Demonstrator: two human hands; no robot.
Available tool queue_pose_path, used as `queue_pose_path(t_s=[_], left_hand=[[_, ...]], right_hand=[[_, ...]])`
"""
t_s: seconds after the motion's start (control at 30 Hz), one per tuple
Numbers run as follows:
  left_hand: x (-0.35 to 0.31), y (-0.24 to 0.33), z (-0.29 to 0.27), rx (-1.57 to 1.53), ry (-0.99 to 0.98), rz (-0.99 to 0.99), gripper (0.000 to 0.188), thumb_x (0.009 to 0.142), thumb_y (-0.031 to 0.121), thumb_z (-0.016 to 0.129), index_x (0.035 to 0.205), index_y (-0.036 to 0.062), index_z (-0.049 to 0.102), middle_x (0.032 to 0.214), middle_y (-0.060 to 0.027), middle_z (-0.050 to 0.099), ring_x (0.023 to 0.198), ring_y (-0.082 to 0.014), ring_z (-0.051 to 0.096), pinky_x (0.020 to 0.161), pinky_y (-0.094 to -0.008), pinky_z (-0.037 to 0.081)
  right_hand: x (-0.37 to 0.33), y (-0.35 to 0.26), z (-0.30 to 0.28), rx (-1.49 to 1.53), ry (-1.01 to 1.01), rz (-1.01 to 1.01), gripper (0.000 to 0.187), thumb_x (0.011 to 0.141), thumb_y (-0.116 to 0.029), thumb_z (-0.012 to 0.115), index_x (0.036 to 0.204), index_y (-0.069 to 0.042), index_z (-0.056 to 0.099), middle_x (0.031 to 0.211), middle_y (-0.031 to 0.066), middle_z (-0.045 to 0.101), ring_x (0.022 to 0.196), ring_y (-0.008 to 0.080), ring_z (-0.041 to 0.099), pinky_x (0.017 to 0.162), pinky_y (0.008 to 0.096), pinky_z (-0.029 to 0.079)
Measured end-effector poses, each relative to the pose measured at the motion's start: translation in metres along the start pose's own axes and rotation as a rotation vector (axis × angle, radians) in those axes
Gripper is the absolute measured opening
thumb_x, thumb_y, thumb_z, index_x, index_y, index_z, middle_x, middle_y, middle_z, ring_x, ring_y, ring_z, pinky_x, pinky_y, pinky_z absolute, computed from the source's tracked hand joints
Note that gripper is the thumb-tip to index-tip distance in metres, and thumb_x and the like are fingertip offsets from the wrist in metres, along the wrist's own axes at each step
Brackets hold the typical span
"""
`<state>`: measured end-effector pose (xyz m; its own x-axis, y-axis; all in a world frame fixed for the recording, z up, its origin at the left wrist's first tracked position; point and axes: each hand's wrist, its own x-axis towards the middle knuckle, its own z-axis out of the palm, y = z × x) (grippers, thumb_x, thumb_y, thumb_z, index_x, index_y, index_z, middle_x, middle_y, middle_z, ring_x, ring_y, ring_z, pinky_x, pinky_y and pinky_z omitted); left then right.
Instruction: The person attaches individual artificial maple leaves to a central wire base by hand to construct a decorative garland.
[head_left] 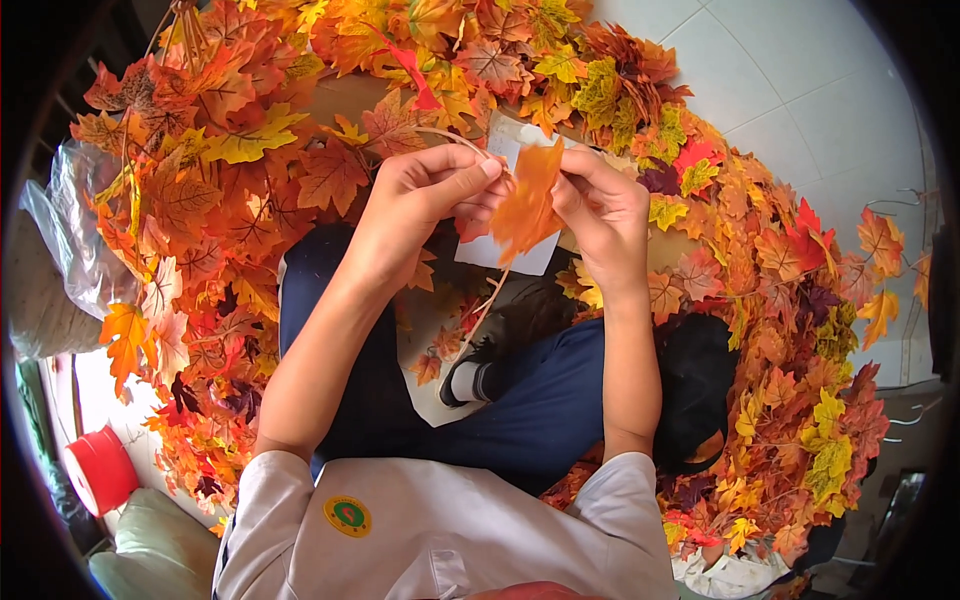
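Observation:
Both of my hands are raised in front of me over my lap. My left hand (pixel 425 195) pinches a thin beige stem (pixel 487 308) between thumb and forefinger; the stem runs up to the left into leaves and reappears below, hanging toward my shoe. Held by its edge in the closed fingers of my right hand (pixel 605 205) is an orange artificial leaf (pixel 527 205), blurred and close against the stem. Where the leaf meets the stem is hidden by the leaf and fingertips. Behind them lies a white paper sheet (pixel 515 257).
Heaps of artificial maple leaves (pixel 225 200) in orange, red and yellow surround me on both sides and ahead. A clear plastic bag (pixel 85 215) and a red spool (pixel 103 470) are at the left. Pale floor tiles (pixel 790 80) show at the far right, wire hooks (pixel 895 205) at the right edge.

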<state>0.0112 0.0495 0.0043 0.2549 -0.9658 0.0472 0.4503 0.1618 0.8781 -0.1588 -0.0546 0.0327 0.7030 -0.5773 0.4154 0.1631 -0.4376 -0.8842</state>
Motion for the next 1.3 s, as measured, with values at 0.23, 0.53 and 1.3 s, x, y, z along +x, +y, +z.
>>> queue_pose_path(t_s=[0.23,0.53,1.3], left_hand=[[-0.002,0.004,0.000,-0.065,0.017,0.004,0.021,0.091,0.022,0.066,0.091,0.0010,0.067,0.080,-0.0061,0.070,0.065,-0.0079,0.063,0.055,-0.0210,0.047],[-0.003,0.007,-0.001,-0.052,-0.031,-0.031,0.017,0.092,0.017,0.064,0.093,0.0008,0.066,0.083,-0.0082,0.070,0.074,-0.0123,0.068,0.064,-0.0221,0.052],[-0.005,0.008,0.002,0.139,-0.024,0.027,0.022,0.096,0.017,0.059,0.099,-0.0036,0.066,0.088,-0.0102,0.070,0.080,-0.0148,0.068,0.071,-0.0244,0.054]], right_hand=[[-0.002,0.009,0.016,0.014,0.153,0.048,0.016,0.089,-0.012,0.069,0.096,0.001,0.065,0.091,0.0077,0.067,0.084,0.0139,0.063,0.074,0.0277,0.052],[0.000,0.010,0.020,-0.042,0.108,-0.014,0.012,0.089,-0.009,0.067,0.096,0.001,0.065,0.094,0.0082,0.066,0.087,0.0157,0.062,0.079,0.0292,0.049],[-0.001,-0.001,0.026,-0.205,0.169,0.007,0.011,0.087,-0.007,0.069,0.094,0.000,0.065,0.090,0.0042,0.066,0.085,0.0110,0.060,0.079,0.0258,0.047]])
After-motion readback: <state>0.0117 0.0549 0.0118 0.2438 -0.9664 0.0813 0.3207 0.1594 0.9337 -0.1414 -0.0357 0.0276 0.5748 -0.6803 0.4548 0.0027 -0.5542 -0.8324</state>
